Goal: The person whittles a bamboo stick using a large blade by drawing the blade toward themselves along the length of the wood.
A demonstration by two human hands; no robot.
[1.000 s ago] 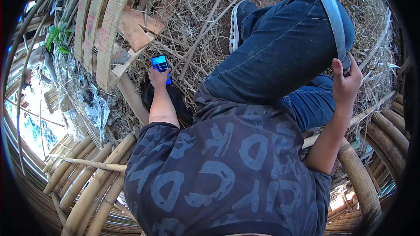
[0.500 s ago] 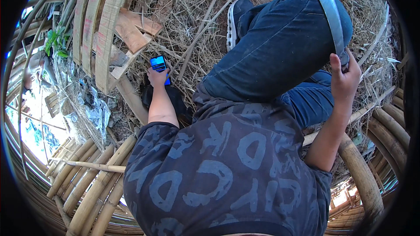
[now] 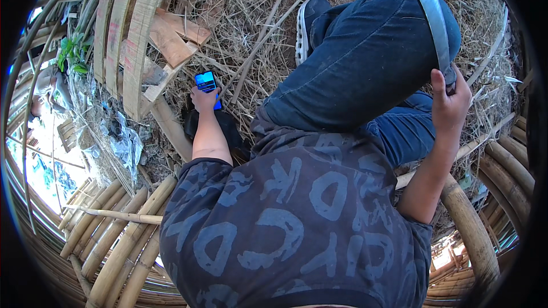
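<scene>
While clasped by its handle (image 3: pixel 450 86) in the right hand (image 3: pixel 452 107), listed as curved blade (image 3: pixel 432 12): probably stiff, weighty, best held there. Clasped in the left hand (image 3: pixel 204 101), listed as phone (image 3: pixel 205 81): likely light, slick, fragile, best taken by the sides. Located well apart: forward from the right hand, alongside the jeans (image 3: pixel 365 68) (blade); within the left, near planks (image 3: pixel 140 43) (phone).
</scene>
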